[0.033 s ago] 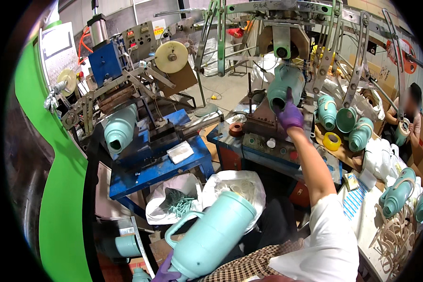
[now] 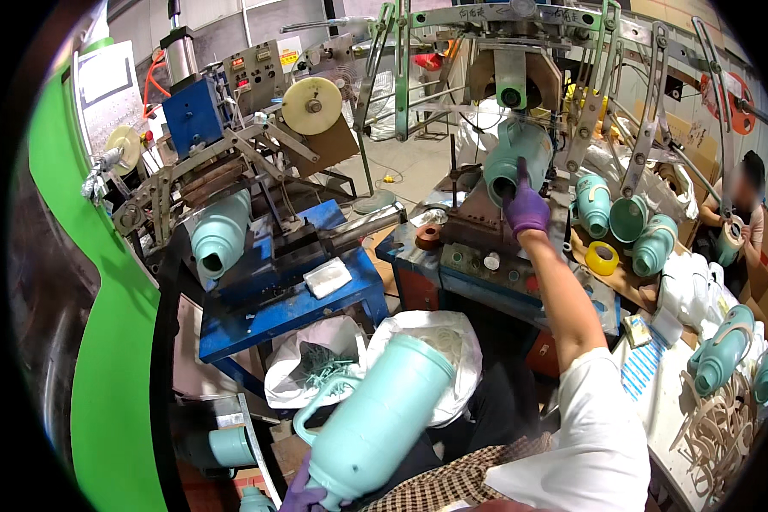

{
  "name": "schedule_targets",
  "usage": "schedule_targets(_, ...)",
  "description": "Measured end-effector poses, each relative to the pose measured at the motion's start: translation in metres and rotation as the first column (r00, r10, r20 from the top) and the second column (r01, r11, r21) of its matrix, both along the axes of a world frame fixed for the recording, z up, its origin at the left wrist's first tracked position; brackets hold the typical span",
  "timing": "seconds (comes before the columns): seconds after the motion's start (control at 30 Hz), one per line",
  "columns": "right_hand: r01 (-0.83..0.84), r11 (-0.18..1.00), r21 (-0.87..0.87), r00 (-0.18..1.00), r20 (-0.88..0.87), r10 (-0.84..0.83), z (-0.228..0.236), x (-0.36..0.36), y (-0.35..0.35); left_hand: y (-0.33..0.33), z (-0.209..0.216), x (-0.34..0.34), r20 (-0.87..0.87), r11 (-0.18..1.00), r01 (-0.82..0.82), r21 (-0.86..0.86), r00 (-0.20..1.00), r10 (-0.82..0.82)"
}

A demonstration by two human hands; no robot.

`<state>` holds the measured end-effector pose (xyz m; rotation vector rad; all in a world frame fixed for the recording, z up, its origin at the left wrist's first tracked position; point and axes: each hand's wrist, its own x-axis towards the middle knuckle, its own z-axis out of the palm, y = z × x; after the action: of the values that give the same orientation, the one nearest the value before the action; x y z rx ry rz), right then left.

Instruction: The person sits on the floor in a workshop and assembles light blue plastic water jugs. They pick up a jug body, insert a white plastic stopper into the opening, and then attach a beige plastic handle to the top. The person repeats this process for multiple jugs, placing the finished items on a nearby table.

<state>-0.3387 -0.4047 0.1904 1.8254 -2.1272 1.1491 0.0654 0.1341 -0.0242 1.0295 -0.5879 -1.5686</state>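
Note:
My left hand (image 2: 303, 491), in a purple glove, grips the narrow neck end of a teal thermos flask shell (image 2: 384, 418). This shell lies tilted across my lap, its handle to the left and its wide end pointing up and right. My right hand (image 2: 527, 212), also gloved in purple, reaches forward to a second teal thermos flask shell (image 2: 520, 149) seated on the machine (image 2: 482, 218). Its index finger lies along the shell's side, and the other fingers and thumb hold it near the dark mouth. Some of those fingers are hidden.
Another teal shell (image 2: 220, 235) sits on the left machine above a blue table (image 2: 230, 328). White bags (image 2: 469, 346) stand before me, one with teal strips. On the right are more flasks (image 2: 593, 205), yellow tape (image 2: 602, 258) and beige handles (image 2: 712, 435). A person (image 2: 747, 213) sits far right.
The thermos flask shell in my left hand has shifted slightly left and up, tilting a little more upright. My right hand stays at the shell on the machine.

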Motion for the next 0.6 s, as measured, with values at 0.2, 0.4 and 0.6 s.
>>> schedule_targets(0.2, -0.414, 0.784, -0.463, 0.893, -0.373, 0.251, -0.061, -0.005, 0.13, -0.077, 0.061, -0.033, -0.237, 0.958, -0.233, -0.169, 0.953, 0.19)
schedule_targets(0.4, -0.468, 0.8, -0.375, 0.694, 0.404, 0.596, -0.136, -0.098, 0.37, -0.222, 0.112, -0.048, -0.233, 0.941, -0.014, -0.338, 0.97, -0.069)
schedule_targets(0.6, -0.184, 0.821, -0.54, -0.093, 0.842, 0.532, -0.163, -0.133, 0.412, -0.393, 0.178, -0.166, -0.091, 0.785, 0.354, -0.508, 0.884, -0.458)
